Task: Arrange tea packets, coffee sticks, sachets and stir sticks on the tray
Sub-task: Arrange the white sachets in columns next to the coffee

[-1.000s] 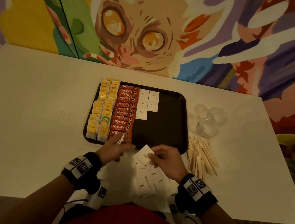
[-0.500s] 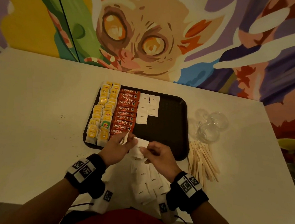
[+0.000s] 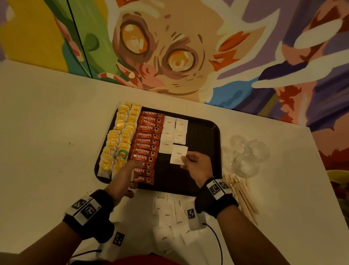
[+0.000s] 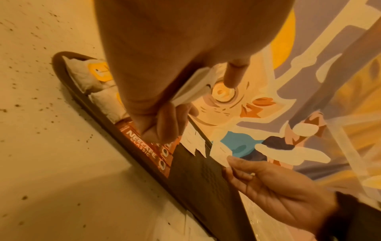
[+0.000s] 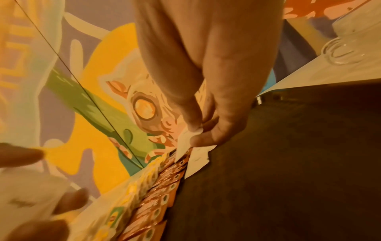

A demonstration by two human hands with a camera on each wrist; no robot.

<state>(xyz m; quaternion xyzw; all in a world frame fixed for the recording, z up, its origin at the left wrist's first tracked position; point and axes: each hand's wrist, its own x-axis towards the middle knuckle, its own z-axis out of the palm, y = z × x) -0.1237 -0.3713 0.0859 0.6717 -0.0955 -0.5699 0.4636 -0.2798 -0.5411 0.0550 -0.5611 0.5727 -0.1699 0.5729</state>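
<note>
A black tray (image 3: 217,131) holds yellow tea packets (image 3: 118,140) on its left, a column of red coffee sticks (image 3: 148,140), and two short columns of white sugar sachets (image 3: 174,130). My right hand (image 3: 185,158) pinches one white sachet (image 3: 178,154) by its edge, low over the tray just below the right sachet column; the pinch (image 5: 195,135) shows in the right wrist view. My left hand (image 3: 132,166) hovers over the near coffee sticks. Its curled fingers (image 4: 163,124) hold another white sachet (image 4: 189,88) against the palm.
Several loose sugar sachets (image 3: 168,221) lie on the white table in front of the tray. A bundle of wooden stir sticks (image 3: 240,192) lies right of the tray, with clear glass cups (image 3: 249,157) behind it. A painted wall rises behind the table.
My right hand carried its sachet forward from the table's near side onto the tray, below the sachet columns. My left hand moved forward over the near coffee sticks.
</note>
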